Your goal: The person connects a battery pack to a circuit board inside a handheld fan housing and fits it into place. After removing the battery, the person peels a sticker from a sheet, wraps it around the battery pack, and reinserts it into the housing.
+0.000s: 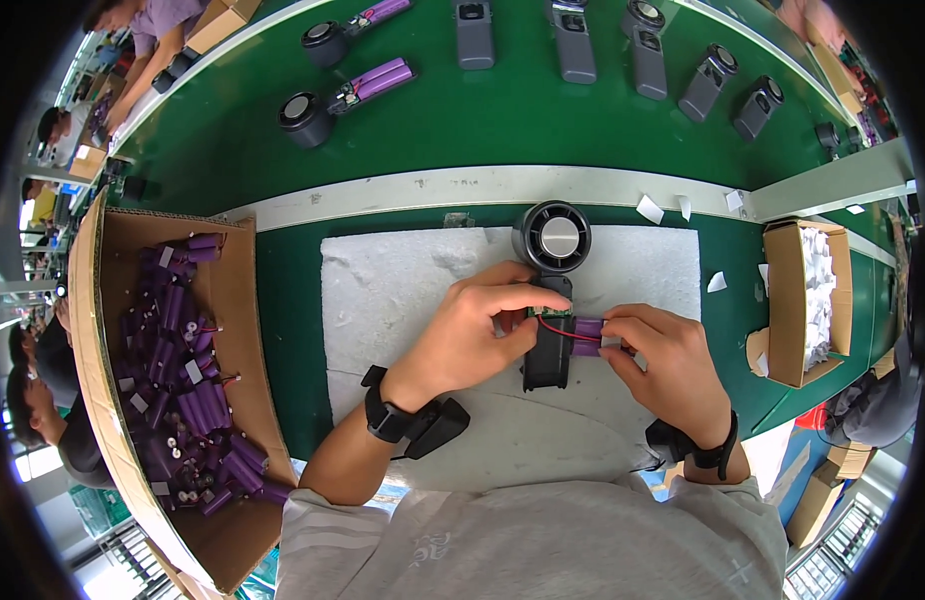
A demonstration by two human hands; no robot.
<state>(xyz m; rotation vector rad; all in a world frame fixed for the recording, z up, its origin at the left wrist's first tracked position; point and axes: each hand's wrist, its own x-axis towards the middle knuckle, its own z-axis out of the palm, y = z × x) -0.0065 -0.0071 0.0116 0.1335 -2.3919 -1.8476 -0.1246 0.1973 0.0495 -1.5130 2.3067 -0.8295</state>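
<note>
One purple battery pack [587,346], pinched by the right hand [668,365], appears wired but unseated, just right of the black housing [549,362] on the white foam mat [403,290]; the left hand [468,328] clasps the housing near its fan head [559,238], seemingly already fitted.

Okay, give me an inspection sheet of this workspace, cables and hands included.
Surface: white foam sheet on green worktop.
Parts: dark fan-headed device over the sheet, purple cells beside its handle.
Clutter: white scraps beyond and right of the sheet.
Hands: left hand on the device, right hand at the cells; grips partly hidden.
Cables: thin red wire between device and right hand.
Surroundings: large carton of cells left, small carton right, grey devices beyond, other people.
</note>
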